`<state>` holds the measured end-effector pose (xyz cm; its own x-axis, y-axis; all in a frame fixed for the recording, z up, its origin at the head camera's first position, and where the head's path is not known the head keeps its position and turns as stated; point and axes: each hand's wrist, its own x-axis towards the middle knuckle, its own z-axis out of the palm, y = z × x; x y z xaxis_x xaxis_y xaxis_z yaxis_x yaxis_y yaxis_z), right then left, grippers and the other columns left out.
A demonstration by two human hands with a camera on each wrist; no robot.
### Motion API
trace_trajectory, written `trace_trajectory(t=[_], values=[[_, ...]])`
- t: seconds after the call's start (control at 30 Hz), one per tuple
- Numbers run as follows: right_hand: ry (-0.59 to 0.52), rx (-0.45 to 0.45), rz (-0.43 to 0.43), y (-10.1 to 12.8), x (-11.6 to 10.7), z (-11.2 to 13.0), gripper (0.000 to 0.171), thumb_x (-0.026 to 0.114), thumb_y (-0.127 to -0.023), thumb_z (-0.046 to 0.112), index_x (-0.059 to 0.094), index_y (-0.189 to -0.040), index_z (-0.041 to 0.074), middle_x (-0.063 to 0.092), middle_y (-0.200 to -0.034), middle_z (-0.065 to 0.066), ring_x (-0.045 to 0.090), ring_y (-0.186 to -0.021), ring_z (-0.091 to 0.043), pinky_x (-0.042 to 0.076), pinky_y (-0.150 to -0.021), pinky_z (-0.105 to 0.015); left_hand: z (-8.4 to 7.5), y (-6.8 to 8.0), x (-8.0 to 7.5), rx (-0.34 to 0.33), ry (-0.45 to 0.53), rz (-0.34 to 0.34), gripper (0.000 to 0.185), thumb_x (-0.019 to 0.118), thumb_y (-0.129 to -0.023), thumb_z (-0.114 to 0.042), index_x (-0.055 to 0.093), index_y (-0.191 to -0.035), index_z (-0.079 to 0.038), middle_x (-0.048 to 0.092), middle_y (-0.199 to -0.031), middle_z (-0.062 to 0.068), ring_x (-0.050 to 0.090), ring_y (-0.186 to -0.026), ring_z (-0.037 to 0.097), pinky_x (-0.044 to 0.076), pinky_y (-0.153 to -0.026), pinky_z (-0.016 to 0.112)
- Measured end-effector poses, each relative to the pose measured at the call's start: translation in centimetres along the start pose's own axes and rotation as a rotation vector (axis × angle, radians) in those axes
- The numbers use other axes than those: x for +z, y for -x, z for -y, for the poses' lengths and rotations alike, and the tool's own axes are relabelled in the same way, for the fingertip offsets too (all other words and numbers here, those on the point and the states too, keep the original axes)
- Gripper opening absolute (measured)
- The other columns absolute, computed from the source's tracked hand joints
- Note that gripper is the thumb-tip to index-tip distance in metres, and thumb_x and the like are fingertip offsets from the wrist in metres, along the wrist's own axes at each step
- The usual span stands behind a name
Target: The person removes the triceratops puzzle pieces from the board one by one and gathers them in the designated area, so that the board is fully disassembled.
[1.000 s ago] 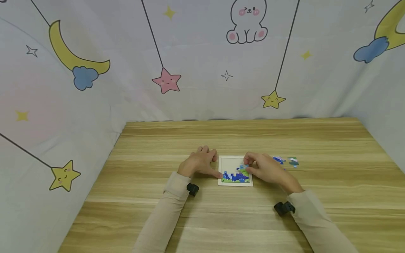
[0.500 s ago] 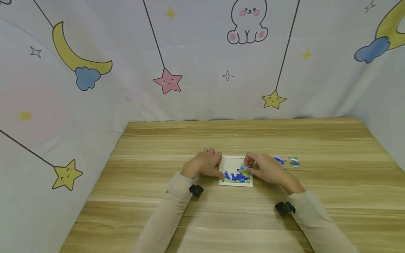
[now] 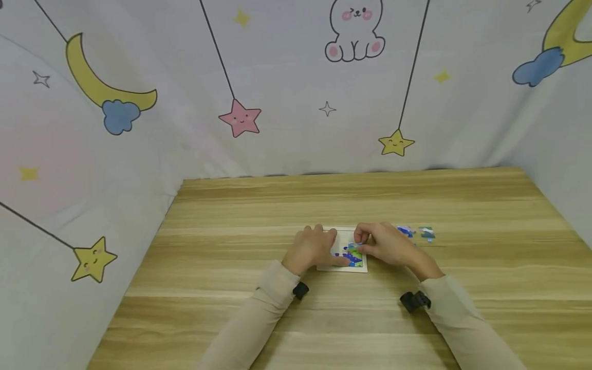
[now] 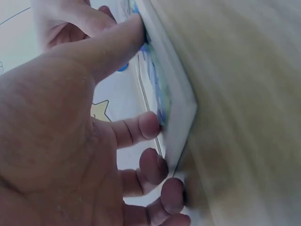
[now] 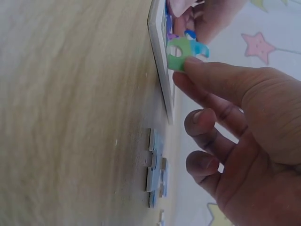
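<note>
A square puzzle tray (image 3: 365, 263) with a pale rim lies in front of me, its lower part filled with blue and green pieces. My left hand (image 3: 311, 251) lies over its left side. The left thumb (image 4: 117, 44) stretches straight across the lower pieces and touches them, while the other fingers rest by the rim. With thumb and index finger my right hand (image 3: 390, 245) pinches a green-and-blue puzzle piece (image 5: 180, 55) at the tray's right side. In the right wrist view this piece stands tilted just above the tray, its round notch showing.
To the right of the tray, beyond my right hand, several loose puzzle pieces (image 3: 427, 232) lie on the wooden table (image 3: 485, 216). A white cloth (image 3: 287, 149) printed with stars and moons hangs behind the table and at its sides.
My left hand has slid right over the tray, and its thumb now reaches across the lower pieces instead of the left rim. The right hand stays at the right side with its piece.
</note>
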<state>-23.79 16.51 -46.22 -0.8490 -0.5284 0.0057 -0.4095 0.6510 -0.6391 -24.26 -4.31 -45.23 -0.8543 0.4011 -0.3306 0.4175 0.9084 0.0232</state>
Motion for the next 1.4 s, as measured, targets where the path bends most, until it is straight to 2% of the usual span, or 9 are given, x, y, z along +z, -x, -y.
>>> trace_trajectory(t=[0.2,0.47,0.63,0.87,1.03,1.1,1.17,1.33,1.4], values=[[-0.081,-0.014,-0.003,-0.1,0.1,-0.3,0.011,0.072,-0.092,0.007,0.062,-0.093,0.013,0.063,-0.084,0.004,0.053,-0.071,-0.012,0.043,-0.064,-0.028,-0.5,0.3,-0.1,-0.052,0.019,0.016,0.080,0.061,-0.081,-0.076,0.056,-0.135,-0.018,0.058,-0.123,0.012,0.059,-0.100,0.031,0.049,-0.080,0.041],[-0.200,0.067,-0.054,0.1,-0.1,-1.3,0.006,0.068,-0.095,0.009,0.062,-0.097,0.009,0.064,-0.089,-0.002,0.056,-0.072,-0.017,0.046,-0.062,-0.029,-1.0,0.4,-0.2,-0.081,0.036,0.018,0.080,0.062,-0.081,-0.075,0.056,-0.135,-0.015,0.057,-0.122,0.013,0.060,-0.100,0.032,0.050,-0.083,0.042],[-0.223,0.087,-0.068,1.0,-2.5,-2.2,0.006,0.067,-0.097,0.012,0.063,-0.099,0.009,0.063,-0.091,-0.004,0.058,-0.080,-0.020,0.048,-0.068,-0.031,-0.9,0.5,-0.1,-0.086,0.034,0.023,0.082,0.062,-0.080,-0.076,0.055,-0.136,-0.016,0.057,-0.121,0.012,0.060,-0.101,0.031,0.049,-0.081,0.040],[-0.191,0.134,-0.056,4.0,-6.8,-4.2,0.012,0.067,-0.097,0.014,0.061,-0.101,0.004,0.062,-0.093,-0.006,0.057,-0.080,-0.017,0.047,-0.064,-0.028,-0.7,0.4,0.0,-0.066,0.046,0.002,0.081,0.063,-0.080,-0.076,0.057,-0.133,-0.015,0.059,-0.117,0.012,0.061,-0.096,0.030,0.050,-0.074,0.039],[-0.166,0.100,-0.002,6.0,-8.7,-6.2,0.009,0.067,-0.097,0.012,0.061,-0.098,0.005,0.060,-0.090,-0.003,0.054,-0.077,-0.012,0.045,-0.062,-0.027,-0.5,0.2,0.0,-0.050,0.048,-0.006,0.077,0.064,-0.079,-0.076,0.059,-0.125,-0.015,0.059,-0.111,0.010,0.059,-0.090,0.027,0.048,-0.071,0.038],[-0.162,0.074,0.025,6.7,-9.2,-7.0,0.007,0.067,-0.096,0.008,0.061,-0.096,0.005,0.058,-0.086,-0.002,0.052,-0.073,-0.010,0.044,-0.061,-0.027,-0.2,0.2,-0.1,-0.022,0.077,0.003,0.072,0.066,-0.079,-0.074,0.059,-0.119,-0.015,0.058,-0.107,0.009,0.056,-0.087,0.026,0.046,-0.071,0.037],[-0.167,0.057,0.060,7.4,-9.6,-7.6,0.006,0.067,-0.095,0.005,0.061,-0.093,0.004,0.058,-0.082,-0.001,0.051,-0.071,-0.009,0.043,-0.061,-0.027,0.5,0.1,-0.2,0.038,0.137,0.021,0.062,0.067,-0.082,-0.069,0.058,-0.110,-0.015,0.056,-0.101,0.007,0.053,-0.083,0.023,0.043,-0.068,0.034],[-0.226,0.126,0.182,8.4,-10.1,-8.5,0.007,0.065,-0.095,0.004,0.062,-0.092,-0.001,0.059,-0.081,-0.001,0.051,-0.070,-0.008,0.043,-0.063,-0.026,3.9,-0.3,-0.9,0.283,0.382,0.099,0.030,0.069,-0.094,-0.038,0.055,-0.099,-0.012,0.047,-0.088,0.003,0.043,-0.073,0.015,0.035,-0.063,0.027],[-0.244,0.167,0.209,8.5,-10.0,-8.7,0.008,0.065,-0.095,0.004,0.061,-0.093,-0.002,0.059,-0.080,-0.001,0.050,-0.069,-0.008,0.043,-0.063,-0.025,5.5,-0.4,-1.1,0.337,0.453,0.133,0.024,0.070,-0.095,-0.027,0.054,-0.101,-0.010,0.046,-0.085,0.003,0.041,-0.072,0.014,0.034,-0.064,0.026]])
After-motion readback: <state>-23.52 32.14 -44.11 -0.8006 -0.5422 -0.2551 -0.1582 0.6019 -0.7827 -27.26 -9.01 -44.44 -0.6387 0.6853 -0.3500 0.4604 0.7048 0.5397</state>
